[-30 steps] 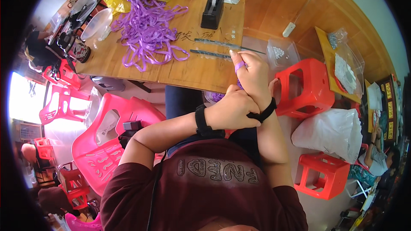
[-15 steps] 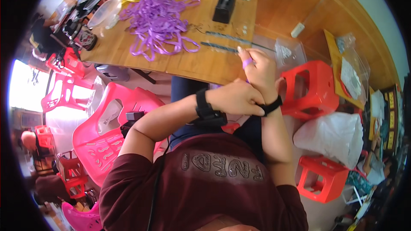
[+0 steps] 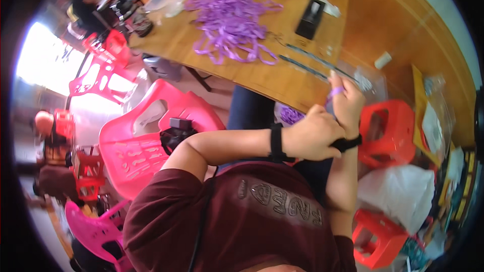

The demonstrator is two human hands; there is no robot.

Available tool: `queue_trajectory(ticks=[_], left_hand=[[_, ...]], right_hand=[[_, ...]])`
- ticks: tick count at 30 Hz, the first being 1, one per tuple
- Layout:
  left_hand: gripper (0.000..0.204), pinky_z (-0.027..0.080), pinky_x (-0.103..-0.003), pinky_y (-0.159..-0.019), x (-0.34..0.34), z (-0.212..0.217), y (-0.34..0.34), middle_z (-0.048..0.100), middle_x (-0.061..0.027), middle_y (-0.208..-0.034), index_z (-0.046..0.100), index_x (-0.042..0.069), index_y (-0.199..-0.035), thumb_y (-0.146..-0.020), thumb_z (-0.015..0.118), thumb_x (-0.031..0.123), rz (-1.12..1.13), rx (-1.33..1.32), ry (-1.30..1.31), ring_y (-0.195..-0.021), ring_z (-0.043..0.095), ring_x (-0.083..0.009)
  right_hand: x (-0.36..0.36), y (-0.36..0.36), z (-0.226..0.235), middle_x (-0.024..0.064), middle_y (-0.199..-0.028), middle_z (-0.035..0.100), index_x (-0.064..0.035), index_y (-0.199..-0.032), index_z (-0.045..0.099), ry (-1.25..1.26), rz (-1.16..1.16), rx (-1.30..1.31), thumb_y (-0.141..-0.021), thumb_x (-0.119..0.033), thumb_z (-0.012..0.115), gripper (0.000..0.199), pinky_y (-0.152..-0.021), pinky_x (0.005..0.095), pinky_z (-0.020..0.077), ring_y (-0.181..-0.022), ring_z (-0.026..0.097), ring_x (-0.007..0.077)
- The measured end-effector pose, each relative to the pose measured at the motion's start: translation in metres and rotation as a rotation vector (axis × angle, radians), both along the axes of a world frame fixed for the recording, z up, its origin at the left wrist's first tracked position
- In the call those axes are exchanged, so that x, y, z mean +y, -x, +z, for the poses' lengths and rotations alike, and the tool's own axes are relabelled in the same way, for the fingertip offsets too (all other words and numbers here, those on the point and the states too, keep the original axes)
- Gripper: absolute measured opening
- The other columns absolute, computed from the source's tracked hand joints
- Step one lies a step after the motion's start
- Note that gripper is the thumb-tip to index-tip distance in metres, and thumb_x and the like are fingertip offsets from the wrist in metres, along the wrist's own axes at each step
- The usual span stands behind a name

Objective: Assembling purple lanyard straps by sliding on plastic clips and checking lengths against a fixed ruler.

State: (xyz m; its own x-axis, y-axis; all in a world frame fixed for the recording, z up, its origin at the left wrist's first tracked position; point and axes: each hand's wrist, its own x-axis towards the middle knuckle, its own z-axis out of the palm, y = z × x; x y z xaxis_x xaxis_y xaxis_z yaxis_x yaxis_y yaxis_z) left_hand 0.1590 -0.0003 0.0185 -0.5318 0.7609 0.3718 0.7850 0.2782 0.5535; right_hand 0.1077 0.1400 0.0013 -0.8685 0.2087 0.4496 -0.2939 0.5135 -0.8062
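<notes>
My left hand [image 3: 313, 133] reaches across to my right wrist. Its thumb and fingers are closed on the black wrist strap [image 3: 348, 144] there. My right hand [image 3: 348, 103] is raised at the table's front right corner, fingers curled in. A short piece of purple ribbon [image 3: 336, 91] shows between those fingers. Just past the fingertips, two long dark strips [image 3: 305, 66] lie along the tabletop [image 3: 242, 78]. Below the table edge, a bunch of purple ribbon [image 3: 291, 115] is partly hidden behind my left hand. A second black strap [image 3: 276, 142] circles my left wrist.
Loose purple ribbon [image 3: 229, 20] is heaped on the table, left of a black tape dispenser [image 3: 310, 18]. A pink chair [image 3: 136, 158] holding a small black device stands at left. Red stools [image 3: 388, 133] and a white sack [image 3: 398, 194] stand at right.
The whole view has swung, so table, hands and chair sit further right. My left hand stays on the right wrist strap. More of the ribbon bunch below the table edge now shows.
</notes>
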Motion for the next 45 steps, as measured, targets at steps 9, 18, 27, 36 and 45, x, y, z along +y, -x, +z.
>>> queue_trajectory(ticks=[9,18,27,36,45], left_hand=[[0.034,0.038,-0.038,-0.088,-0.003,-0.003,0.0,0.067,-0.0054,-0.085,0.07,0.011,-0.089,-0.072,0.079,0.039,0.017,0.014,-0.029,-0.091,0.062,-0.0231],[0.027,0.044,-0.037,-0.077,-0.016,0.0,0.017,0.063,-0.0017,-0.073,0.073,0.012,-0.088,-0.073,0.082,0.033,0.007,-0.075,-0.004,-0.074,0.063,-0.0216],[0.025,0.049,-0.031,-0.062,-0.03,0.015,0.037,0.059,-0.0068,-0.074,0.071,0.004,-0.102,-0.081,0.078,0.017,0.275,-0.417,-0.256,-0.064,0.057,-0.0185],[0.052,0.047,-0.046,-0.095,0.001,-0.005,0.047,0.067,-0.0166,-0.107,0.064,0.004,-0.119,-0.074,0.081,0.024,0.03,-0.043,-0.239,-0.103,0.062,-0.0366],[0.036,0.049,-0.036,-0.09,0.045,-0.033,0.036,0.068,-0.0075,-0.1,0.062,0.001,-0.118,-0.087,0.074,0.015,-0.137,-0.681,-0.428,-0.102,0.064,-0.0217]], right_hand=[[-0.008,-0.003,0.002,0.0128,-0.081,0.071,0.0032,-0.09,0.071,0.011,0.01,-0.042,-0.096,-0.025,0.067,0.029,-0.067,0.0323,0.0498,-0.073,0.064,0.0201],[-0.015,0.014,-0.012,0.0204,-0.067,0.053,0.0023,-0.07,0.056,0.004,0.076,0.113,-0.093,-0.024,0.066,0.036,-0.058,0.0447,0.0403,-0.061,0.049,0.0387],[0.012,-0.012,0.001,0.0158,-0.075,0.066,0.0026,-0.081,0.069,0.061,0.019,0.002,-0.093,-0.026,0.068,0.031,-0.066,0.0347,0.0484,-0.07,0.064,0.0265],[0.035,-0.046,0.045,0.007,-0.089,0.073,0.0027,-0.091,0.074,0.416,0.101,-0.002,-0.095,-0.02,0.069,0.023,-0.069,0.0237,0.05,-0.078,0.066,0.0119],[0.072,-0.055,0.026,0.0074,-0.085,0.073,0.0022,-0.094,0.074,0.357,-0.112,-0.066,-0.094,-0.026,0.07,0.028,-0.069,0.0247,0.051,-0.076,0.066,0.0119]])
